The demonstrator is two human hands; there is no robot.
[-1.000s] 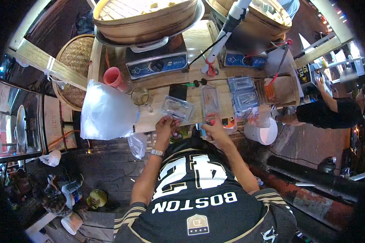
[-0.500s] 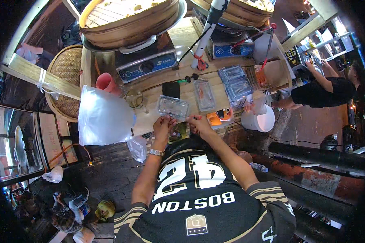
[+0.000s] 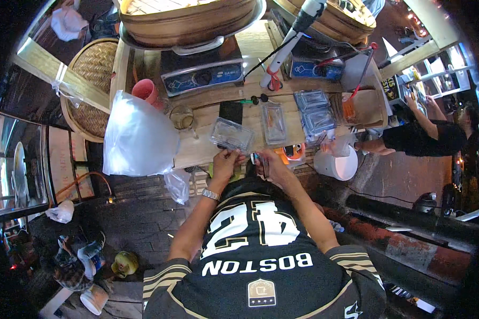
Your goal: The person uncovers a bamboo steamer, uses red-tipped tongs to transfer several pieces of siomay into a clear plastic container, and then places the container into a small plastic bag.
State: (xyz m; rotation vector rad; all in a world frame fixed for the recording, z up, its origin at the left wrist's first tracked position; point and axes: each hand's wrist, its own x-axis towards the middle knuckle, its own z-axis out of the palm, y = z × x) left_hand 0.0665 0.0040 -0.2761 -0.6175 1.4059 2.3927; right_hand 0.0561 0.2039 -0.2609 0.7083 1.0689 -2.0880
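Observation:
A clear plastic lidded container (image 3: 232, 133) sits tilted at the near edge of the wooden table. My left hand (image 3: 228, 164) pinches its near edge between thumb and fingers. Just to the right of that corner is my right hand (image 3: 272, 165), its fingers closed around a small, narrow item that I cannot make out. A second clear container (image 3: 274, 123) with something inside lies to the right, beside a dark flat pad (image 3: 231, 112). Farther right are stacked clear containers (image 3: 315, 110) in plastic wrapping.
Two bamboo steamers (image 3: 191, 24) stand on cookers (image 3: 201, 74) at the back. A glass mug (image 3: 182, 117), pink cup (image 3: 145, 90) and large white plastic bag (image 3: 138, 138) are left. A white bucket (image 3: 336, 164) and cardboard box (image 3: 368, 106) stand right; another person (image 3: 426, 138) works beyond.
The container has turned slightly, its right end now nearer me. My right hand has moved a little right, away from its corner, and the narrow item in it shows more. The view has shifted.

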